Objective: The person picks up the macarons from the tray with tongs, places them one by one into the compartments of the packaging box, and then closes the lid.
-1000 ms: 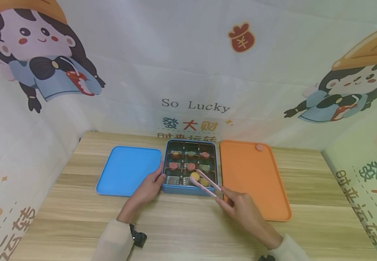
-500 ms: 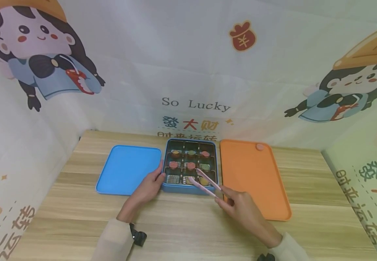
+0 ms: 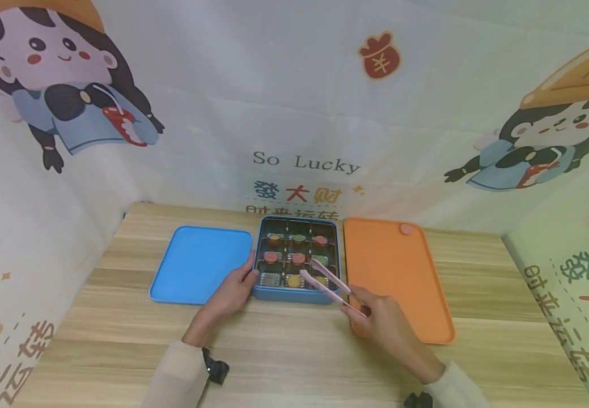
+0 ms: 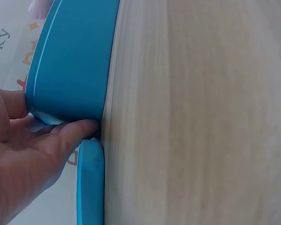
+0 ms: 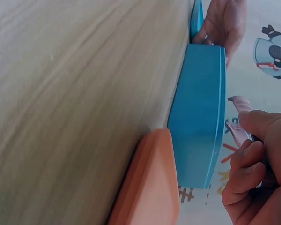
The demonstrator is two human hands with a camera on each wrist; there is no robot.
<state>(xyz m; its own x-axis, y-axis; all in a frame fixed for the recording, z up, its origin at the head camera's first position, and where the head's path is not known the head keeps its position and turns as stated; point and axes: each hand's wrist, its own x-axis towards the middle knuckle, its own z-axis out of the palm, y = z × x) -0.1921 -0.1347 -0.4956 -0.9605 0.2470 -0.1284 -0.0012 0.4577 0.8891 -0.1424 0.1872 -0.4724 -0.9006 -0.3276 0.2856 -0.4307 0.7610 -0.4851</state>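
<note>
In the head view my right hand (image 3: 383, 318) is gripping the pink tongs (image 3: 331, 276) round their rear part; their tips are standing partly apart, pinching nothing that I can see. Their long axis is running forward and leftward over the near right part of the blue box (image 3: 294, 295), so the tips are pointing away from the lone pink disc (image 3: 405, 229), which is lying near the far right corner of the orange tray (image 3: 393, 269). From my right hand that disc is sitting ahead and slightly rightward, well apart, and I am judging this angle between tongs and disc to be what matters most; my right hand is clearly the nearer one. A yellow disc (image 3: 293, 281) is lying in the box's front-middle compartment, just beside the nearer tip. My left hand (image 3: 232, 292) is touching the box's left side, near the blue lid (image 3: 202, 263). In the left wrist view its fingers are pressing that end; whether I am gripping or merely bracing, I cannot tell. In the right wrist view my fingers are curling round the tongs, whose spread tips are showing past the box's rim.
</note>
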